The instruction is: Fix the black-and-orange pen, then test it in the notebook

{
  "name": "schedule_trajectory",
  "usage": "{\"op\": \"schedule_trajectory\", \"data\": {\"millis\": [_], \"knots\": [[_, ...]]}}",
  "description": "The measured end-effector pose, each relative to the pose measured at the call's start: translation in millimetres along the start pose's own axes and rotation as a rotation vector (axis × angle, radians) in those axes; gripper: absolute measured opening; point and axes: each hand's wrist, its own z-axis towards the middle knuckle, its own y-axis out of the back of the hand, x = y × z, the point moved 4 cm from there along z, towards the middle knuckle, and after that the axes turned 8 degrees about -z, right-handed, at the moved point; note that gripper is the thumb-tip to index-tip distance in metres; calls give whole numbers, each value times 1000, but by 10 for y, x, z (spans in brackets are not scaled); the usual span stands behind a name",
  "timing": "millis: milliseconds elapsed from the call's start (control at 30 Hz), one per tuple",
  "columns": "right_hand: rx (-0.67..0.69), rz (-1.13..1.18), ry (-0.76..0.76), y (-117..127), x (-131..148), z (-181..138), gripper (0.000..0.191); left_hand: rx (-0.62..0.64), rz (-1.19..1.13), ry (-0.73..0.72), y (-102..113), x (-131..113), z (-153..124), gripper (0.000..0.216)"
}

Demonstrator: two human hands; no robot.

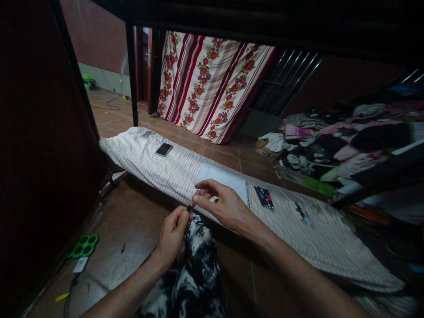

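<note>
In front of my lap, my left hand (174, 229) is closed around the black lower part of a slim marker-like pen (190, 206). My right hand (221, 203) pinches its orange upper end between thumb and forefinger, the other fingers curled. Just behind the right hand a spiral notebook (228, 177) lies open on the striped cloth (159, 172), showing a blank page partly covered by that hand. To the right of it rest a bundle of dark pens (264, 197) and a second group of thin pens (303, 213).
A phone (164, 149) lies on the cloth's left part. A green power strip (84, 245) with cables and a small dark object (123, 247) are on the floor at lower left. Dark metal posts (131, 75) frame the space. Clothes (347, 137) are heaped at right, beside a floral curtain (212, 84).
</note>
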Motion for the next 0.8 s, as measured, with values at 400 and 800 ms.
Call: {"op": "schedule_trajectory", "data": {"millis": [400, 800], "knots": [[-23, 35, 90, 31, 14, -17, 18, 68, -155, 49, -54, -3, -18, 39], [-43, -120, 86, 59, 86, -35, 16, 60, -89, 20, -12, -14, -36, 41]]}}
